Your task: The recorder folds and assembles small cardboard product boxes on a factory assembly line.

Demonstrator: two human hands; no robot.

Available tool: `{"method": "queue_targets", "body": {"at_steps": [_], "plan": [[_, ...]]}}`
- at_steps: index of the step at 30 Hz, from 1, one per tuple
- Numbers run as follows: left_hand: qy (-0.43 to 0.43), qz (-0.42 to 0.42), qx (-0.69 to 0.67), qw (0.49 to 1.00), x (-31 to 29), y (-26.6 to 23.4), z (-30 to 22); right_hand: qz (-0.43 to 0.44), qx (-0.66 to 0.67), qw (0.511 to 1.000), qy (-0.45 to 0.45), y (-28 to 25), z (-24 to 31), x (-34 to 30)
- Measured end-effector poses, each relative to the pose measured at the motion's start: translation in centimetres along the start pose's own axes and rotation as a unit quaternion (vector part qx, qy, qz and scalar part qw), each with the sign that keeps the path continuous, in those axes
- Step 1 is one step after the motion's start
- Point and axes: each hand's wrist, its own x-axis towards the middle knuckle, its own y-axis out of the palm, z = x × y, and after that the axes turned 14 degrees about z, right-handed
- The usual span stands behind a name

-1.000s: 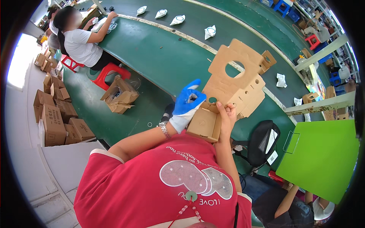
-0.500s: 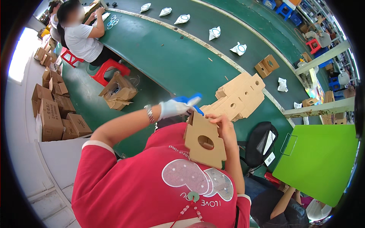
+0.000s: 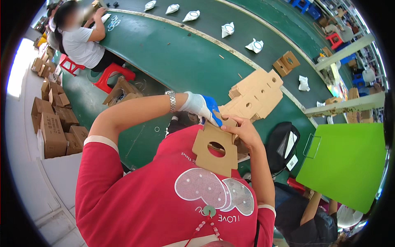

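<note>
A brown cardboard box blank (image 3: 217,165) with a round hole is held up against my red shirt, partly folded at its upper end. My left hand (image 3: 202,108), in a white and blue glove, grips the top edge with its fingers closed over the board. My bare right hand (image 3: 247,131) holds the same end from the right, its thumb and fingers on the fold. Just beyond both hands lies a stack of flat cardboard blanks (image 3: 263,92) on the green table (image 3: 181,68).
White packets (image 3: 227,29) and a folded cardboard piece (image 3: 286,64) lie on the belt beyond the table. On the right are a black bag (image 3: 282,146) and a green board (image 3: 341,164). A seated person (image 3: 82,43), red stools (image 3: 113,78) and cartons (image 3: 53,136) are on the left.
My left hand has come down from above the cardboard onto its top edge, its fingers now closing on it. The blank's upper end is folded differently, and my right hand has shifted slightly.
</note>
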Motion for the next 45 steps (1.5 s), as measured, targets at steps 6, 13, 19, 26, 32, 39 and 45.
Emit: {"method": "queue_targets", "body": {"at_steps": [6,13,19,26,32,39,45], "plan": [[0.013,-0.099,0.146,0.984,3.5,-0.4,-1.2,-0.011,-0.083,0.996,0.017,-2.0,0.8,-0.1],[0.29,-0.225,0.357,0.859,8.2,-5.4,4.2,-0.332,-0.098,0.937,-0.043,-5.5,-3.3,2.7],[0.307,-0.329,-0.115,0.886,10.4,0.7,7.2,-0.559,-0.252,0.79,-0.024,-3.9,-10.2,5.9],[0.368,-0.381,0.192,0.826,14.1,-1.6,-3.4,-0.533,-0.223,0.816,0.02,-4.9,-10.1,5.9],[0.358,-0.335,0.13,0.862,15.4,-2.1,-3.1,-0.481,-0.169,0.86,0.019,-6.0,-9.1,4.2],[0.414,-0.475,0.08,0.772,16.4,0.6,-1.6,-0.453,-0.213,0.865,0.005,-7.2,-9.0,4.4],[0.375,-0.511,0.16,0.757,15.6,-0.5,-1.4,-0.419,-0.303,0.856,0.02,-8.1,-8.9,6.1]]}}
